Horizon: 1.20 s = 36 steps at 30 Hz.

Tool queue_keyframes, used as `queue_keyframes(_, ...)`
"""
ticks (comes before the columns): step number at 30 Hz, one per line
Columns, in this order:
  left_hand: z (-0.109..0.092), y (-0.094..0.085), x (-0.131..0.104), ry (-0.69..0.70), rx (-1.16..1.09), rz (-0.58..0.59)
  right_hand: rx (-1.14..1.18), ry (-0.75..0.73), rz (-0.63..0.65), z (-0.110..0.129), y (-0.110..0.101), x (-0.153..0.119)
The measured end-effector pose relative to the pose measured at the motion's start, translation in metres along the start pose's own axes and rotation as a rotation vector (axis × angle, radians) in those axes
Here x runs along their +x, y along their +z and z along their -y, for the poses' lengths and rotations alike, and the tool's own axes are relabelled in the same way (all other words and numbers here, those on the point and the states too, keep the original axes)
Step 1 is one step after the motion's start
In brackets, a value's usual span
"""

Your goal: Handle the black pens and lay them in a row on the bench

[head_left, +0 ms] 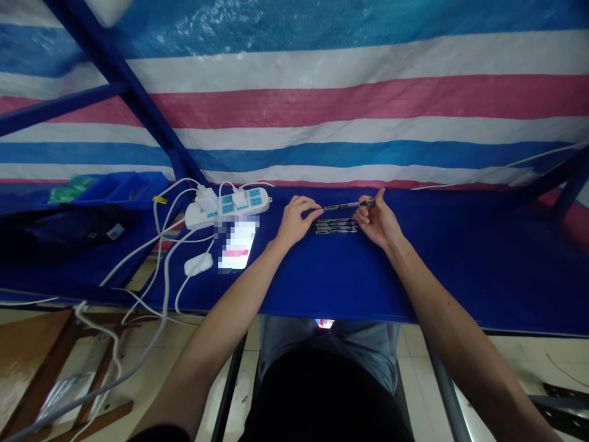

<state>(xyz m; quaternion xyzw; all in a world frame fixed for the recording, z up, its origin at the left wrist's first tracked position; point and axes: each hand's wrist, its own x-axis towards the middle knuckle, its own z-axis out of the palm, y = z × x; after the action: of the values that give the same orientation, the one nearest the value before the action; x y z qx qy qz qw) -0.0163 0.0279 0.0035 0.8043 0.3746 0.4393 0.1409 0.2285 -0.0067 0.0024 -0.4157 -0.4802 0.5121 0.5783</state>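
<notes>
A slim dark pen (344,207) is stretched level between my two hands, just above the blue table. My left hand (298,220) pinches its left end between thumb and fingertips. At the other end, my right hand (378,220) is closed around the pen, its thumb pointing up. Right below lie several similar pens (335,226), side by side in a small row on the table. The fingers of my right hand cover the right ends of that row.
Left of my arm stand a white power strip (229,207) with plugs, a lit phone (237,244) and a white adapter (198,264). White cables (166,288) trail over the front edge of the blue table (340,282). Blue bins (122,187) sit far left; a striped tarp (350,104) hangs behind.
</notes>
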Motion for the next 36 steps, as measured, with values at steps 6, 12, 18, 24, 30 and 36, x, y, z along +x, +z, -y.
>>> queue_keyframes(6,0.001,0.000,0.001,-0.028,0.033,0.002,-0.029,-0.007,-0.026,-0.004,-0.004,0.002)
queue_keyframes(12,0.017,0.001,0.000,-0.099,0.156,0.089,-0.427,-0.171,-0.135,-0.023,-0.010,0.008)
queue_keyframes(18,0.028,-0.002,-0.001,-0.081,0.220,0.194,-0.896,-0.297,-0.147,-0.039,-0.017,0.011)
queue_keyframes(24,0.023,-0.006,0.000,-0.018,0.268,0.260,-1.002,-0.336,-0.130,-0.042,-0.021,0.012)
queue_keyframes(30,0.012,-0.008,-0.002,0.015,0.135,0.378,-1.040,-0.324,-0.066,-0.037,-0.024,0.012)
queue_keyframes(36,0.010,-0.004,-0.002,0.049,0.134,0.530,-1.048,-0.359,0.125,-0.025,-0.020,0.005)
